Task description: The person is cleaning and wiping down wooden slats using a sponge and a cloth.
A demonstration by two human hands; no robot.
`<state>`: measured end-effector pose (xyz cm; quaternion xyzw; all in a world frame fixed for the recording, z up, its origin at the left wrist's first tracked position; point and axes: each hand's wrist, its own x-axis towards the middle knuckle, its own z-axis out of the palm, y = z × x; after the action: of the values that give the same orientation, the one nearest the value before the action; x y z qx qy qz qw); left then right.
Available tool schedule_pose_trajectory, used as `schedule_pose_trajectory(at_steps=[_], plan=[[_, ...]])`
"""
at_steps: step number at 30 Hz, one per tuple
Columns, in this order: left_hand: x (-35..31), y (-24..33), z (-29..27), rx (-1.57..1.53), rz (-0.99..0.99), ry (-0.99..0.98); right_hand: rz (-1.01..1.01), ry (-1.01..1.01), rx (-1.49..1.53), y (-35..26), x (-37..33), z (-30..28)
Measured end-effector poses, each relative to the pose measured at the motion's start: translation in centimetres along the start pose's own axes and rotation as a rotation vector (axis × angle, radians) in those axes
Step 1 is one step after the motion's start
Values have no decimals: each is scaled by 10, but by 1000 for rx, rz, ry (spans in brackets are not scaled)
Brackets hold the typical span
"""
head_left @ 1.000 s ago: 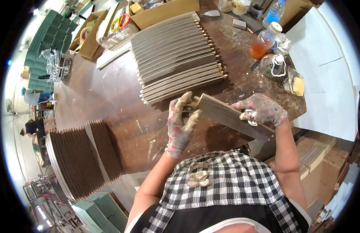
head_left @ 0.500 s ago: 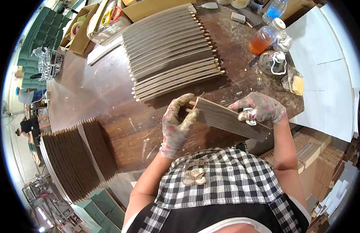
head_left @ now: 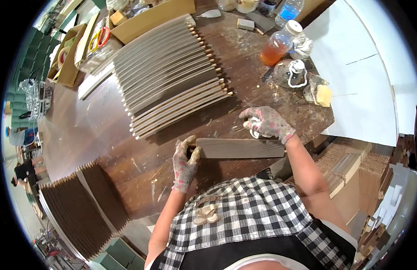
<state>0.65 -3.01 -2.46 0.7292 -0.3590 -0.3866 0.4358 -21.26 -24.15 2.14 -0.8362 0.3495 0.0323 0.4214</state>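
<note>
A dark grey-brown wooden board (head_left: 240, 148) with pale edges lies level in front of my apron. Its left end is pinched between the thumb and fingers of my left hand (head_left: 186, 164), in a worn, red-dotted work glove. My right hand (head_left: 269, 123), gloved alike, is above the board's right half, fingers bent and index finger reaching left. A small white rag-like piece (head_left: 254, 131) is tucked under those fingers; its exact kind is hard to make out. Beyond my hands, a row of similar boards (head_left: 165, 67) stands on edge, with wooden dowels projecting at the ends.
A stack of dark boards (head_left: 78, 207) sits at the left table edge. Bottles, one with orange liquid (head_left: 275, 49), a clear jug (head_left: 289, 74) and a yellow sponge (head_left: 324, 96) stand far right. Cardboard boxes (head_left: 69, 56) and scissors (head_left: 99, 38) are far left.
The board has turned from slanting down rightward to nearly level and moved left with my left hand. My right hand has come off its face to just above it. The whole view has shifted.
</note>
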Motion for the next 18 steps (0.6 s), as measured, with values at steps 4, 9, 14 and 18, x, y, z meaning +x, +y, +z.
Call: schedule_pose_trajectory(at_steps=[4,9,14,18], plan=[[-9,-2,2,340,229,80,140,336,-61,12,4,0],[-8,20,9,373,153,36,303,584,-414,32,36,-6],[-11,18,6,455,220,75,327,405,-436,29,39,-1],[-11,12,4,575,322,174,248,306,-375,27,18,11]])
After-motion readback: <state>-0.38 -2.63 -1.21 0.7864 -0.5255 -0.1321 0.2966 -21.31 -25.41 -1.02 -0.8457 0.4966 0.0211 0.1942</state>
